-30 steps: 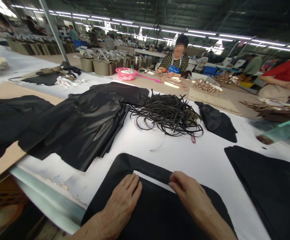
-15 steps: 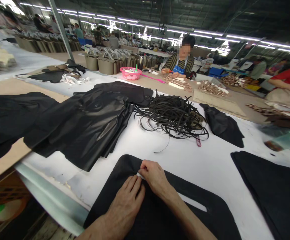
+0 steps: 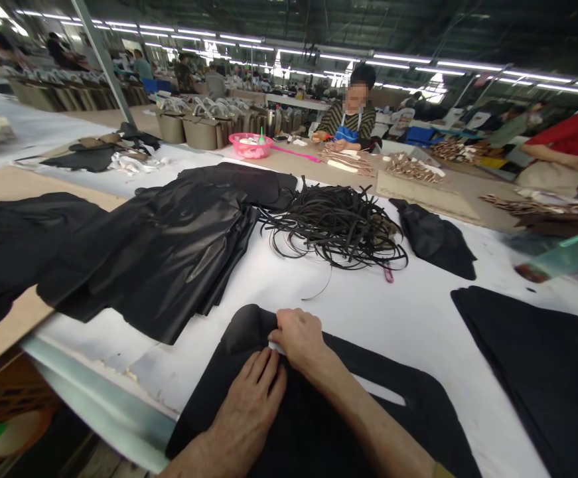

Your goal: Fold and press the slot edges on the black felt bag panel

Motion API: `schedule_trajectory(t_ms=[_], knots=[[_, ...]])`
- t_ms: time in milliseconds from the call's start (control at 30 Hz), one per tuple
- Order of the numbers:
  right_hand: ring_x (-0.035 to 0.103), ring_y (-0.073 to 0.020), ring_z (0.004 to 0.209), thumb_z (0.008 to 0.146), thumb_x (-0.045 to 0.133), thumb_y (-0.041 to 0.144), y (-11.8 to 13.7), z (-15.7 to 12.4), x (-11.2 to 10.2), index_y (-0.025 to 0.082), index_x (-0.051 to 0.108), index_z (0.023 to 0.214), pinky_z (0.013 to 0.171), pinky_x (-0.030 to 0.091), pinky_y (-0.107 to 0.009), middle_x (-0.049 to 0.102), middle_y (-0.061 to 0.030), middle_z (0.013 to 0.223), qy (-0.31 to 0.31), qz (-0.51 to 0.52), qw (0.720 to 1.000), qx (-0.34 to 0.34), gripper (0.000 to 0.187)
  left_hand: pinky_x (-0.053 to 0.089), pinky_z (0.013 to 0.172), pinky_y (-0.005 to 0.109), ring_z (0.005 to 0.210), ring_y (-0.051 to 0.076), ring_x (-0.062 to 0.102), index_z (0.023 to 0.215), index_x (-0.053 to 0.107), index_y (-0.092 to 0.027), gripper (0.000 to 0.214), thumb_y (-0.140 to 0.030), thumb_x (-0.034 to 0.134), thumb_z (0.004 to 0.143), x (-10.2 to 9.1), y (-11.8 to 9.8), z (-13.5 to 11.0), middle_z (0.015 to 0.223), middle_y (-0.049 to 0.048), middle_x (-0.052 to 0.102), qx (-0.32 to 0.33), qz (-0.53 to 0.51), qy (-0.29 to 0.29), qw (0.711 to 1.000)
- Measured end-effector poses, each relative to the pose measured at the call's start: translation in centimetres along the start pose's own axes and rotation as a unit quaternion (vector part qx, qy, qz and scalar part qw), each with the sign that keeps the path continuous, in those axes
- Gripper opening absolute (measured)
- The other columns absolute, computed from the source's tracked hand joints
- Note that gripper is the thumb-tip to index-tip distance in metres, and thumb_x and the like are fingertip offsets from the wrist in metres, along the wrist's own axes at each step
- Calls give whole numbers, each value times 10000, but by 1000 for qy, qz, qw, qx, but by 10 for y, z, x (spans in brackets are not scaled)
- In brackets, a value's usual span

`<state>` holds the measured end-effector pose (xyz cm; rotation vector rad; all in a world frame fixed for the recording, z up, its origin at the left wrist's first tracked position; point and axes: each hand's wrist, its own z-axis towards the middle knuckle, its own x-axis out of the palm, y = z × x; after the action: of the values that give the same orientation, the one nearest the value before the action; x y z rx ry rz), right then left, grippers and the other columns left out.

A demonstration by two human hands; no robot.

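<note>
A black sheet panel point(image 3: 418, 378) with rounded corners and a long slot lies on the white-topped table before me. My left hand point(image 3: 253, 392) rests flat on it, fingers stretched out and side by side. Just beyond those fingertips, my right hand point(image 3: 298, 337) has curled fingers gripping the panel's narrow strip near its far edge. A small white patch shows between the two hands; I cannot tell whether it is the slot or a separate piece. The panel bulges slightly at its far left corner. My right forearm covers part of the slot.
Stacked black sheets point(image 3: 169, 239) lie to the left, and more black panels point(image 3: 537, 358) to the right. Ahead sits a tangled heap of black strips point(image 3: 338, 222) by small pink scissors or a clip point(image 3: 388, 273). A co-worker point(image 3: 351, 119) sits beyond a pink basket point(image 3: 251, 146).
My right hand has rolled over slightly, its knuckles now turned more toward the far edge. The panel's far left corner bulges more. My left hand has stayed almost still; the whole view has shifted slightly.
</note>
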<state>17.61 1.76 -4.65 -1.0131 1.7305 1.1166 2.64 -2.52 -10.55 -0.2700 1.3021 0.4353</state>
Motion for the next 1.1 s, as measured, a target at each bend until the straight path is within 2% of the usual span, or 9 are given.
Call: schedule_trajectory(t_ms=[133, 233, 367, 467, 533, 600, 733, 900, 1100], knots=[[583, -175, 809, 893, 437, 234, -16, -17, -3, 216, 604, 865, 688, 381, -279, 649, -23, 873, -75, 6, 997, 1, 170, 505, 895, 371, 1104, 264, 551, 1156, 533, -97, 417, -35, 356, 783, -3, 0, -2, 1186, 167, 592, -3, 5, -57, 998], [575, -160, 787, 930, 340, 186, -42, -43, -1, 205, 594, 895, 704, 403, -278, 633, -26, 885, -138, 30, 990, -15, 257, 512, 890, 310, 1095, 211, 560, 1147, 538, -100, 464, 16, 303, 764, -10, 2, -4, 1186, 142, 597, -28, -24, -104, 994], [553, -185, 1026, 926, 347, 174, -70, -83, 25, 181, 580, 1116, 892, 404, -317, 622, -63, 1127, -220, 39, 970, -99, 301, 481, 945, 319, 1124, 188, 539, 1172, 529, -121, 437, -12, 307, 811, -21, 8, 4, 1202, 99, 597, -28, -75, -111, 991], [401, -221, 1248, 912, 415, 229, -73, -99, 51, 161, 482, 1280, 1054, 280, -399, 473, -70, 1356, -184, -4, 971, -155, 380, 426, 1008, 380, 1230, 228, 445, 1297, 419, -133, 454, -268, 481, 868, -22, 16, 15, 1336, 107, 490, 31, -106, -8, 994], [293, -229, 1320, 896, 466, 299, -71, -99, 62, 164, 361, 1372, 1103, 193, -445, 342, -59, 1441, -124, -8, 975, -187, 506, 377, 1042, 416, 1286, 261, 367, 1359, 323, -120, 743, -550, 543, 794, -17, 22, 21, 1403, 136, 392, 67, -122, 63, 988], [205, -229, 1356, 884, 489, 365, -70, -98, 65, 158, 240, 1423, 1122, 123, -471, 234, -60, 1481, -79, 4, 976, -201, 629, 331, 1066, 418, 1316, 265, 313, 1394, 235, -110, 922, -711, 464, 733, -10, 26, 23, 1435, 153, 322, 87, -122, 97, 984], [133, -226, 1373, 869, 488, 475, -80, -104, 54, 160, 180, 1439, 1130, 44, -484, 182, -69, 1493, -34, 33, 979, -197, 721, 312, 1056, 375, 1313, 245, 322, 1414, 160, -130, 923, -738, 369, 752, 4, 31, 18, 1440, 138, 313, 121, -56, 46, 990], [109, -230, 1377, 863, 455, 540, -111, -129, 42, 174, 169, 1443, 1130, 46, -481, 148, -69, 1500, -27, 39, 988, -144, 743, 337, 993, 358, 1210, 252, 462, 1402, 234, -141, 904, -718, 444, 738, 10, 42, 13, 1383, 115, 419, 154, 30, -69, 985], [143, -226, 1371, 839, 532, 498, -147, -153, 45, 197, 173, 1438, 1130, 85, -482, 156, -58, 1497, -56, 2, 996, -71, 761, 335, 971, 349, 1183, 243, 489, 1396, 256, -127, 886, -706, 439, 751, 10, 60, 8, 1356, 115, 456, 160, 64, -91, 981]])
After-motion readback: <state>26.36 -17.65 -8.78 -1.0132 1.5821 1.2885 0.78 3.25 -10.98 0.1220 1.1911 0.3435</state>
